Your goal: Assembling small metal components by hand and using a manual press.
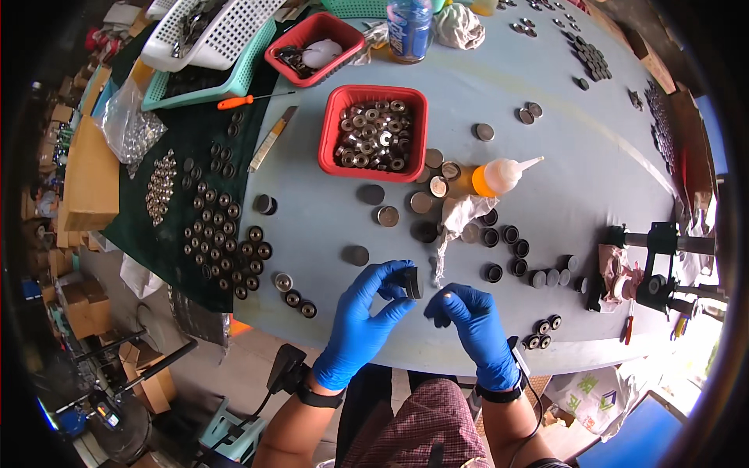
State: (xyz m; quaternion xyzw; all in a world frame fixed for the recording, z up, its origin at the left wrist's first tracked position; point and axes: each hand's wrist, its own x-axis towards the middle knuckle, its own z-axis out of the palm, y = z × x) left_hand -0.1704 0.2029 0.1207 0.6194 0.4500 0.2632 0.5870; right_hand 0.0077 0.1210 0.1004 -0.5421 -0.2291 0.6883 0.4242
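My left hand, in a blue glove, pinches a black round cap on edge between thumb and fingers above the near side of the table. To its right, my right hand, also gloved in blue, has its fingers curled together; whatever they hold, if anything, is hidden. Just beyond it lies a crumpled white cloth with a thin twisted end trailing toward the hand. A squeeze bottle of orange liquid lies tipped beside the cloth. Flat metal discs and black rings are scattered around.
A red bin of metal rings stands beyond my hands. Rows of round metal parts cover the dark green cloth at left. An orange-handled screwdriver and a flat blade lie farther back. A clamp-like fixture stands at right.
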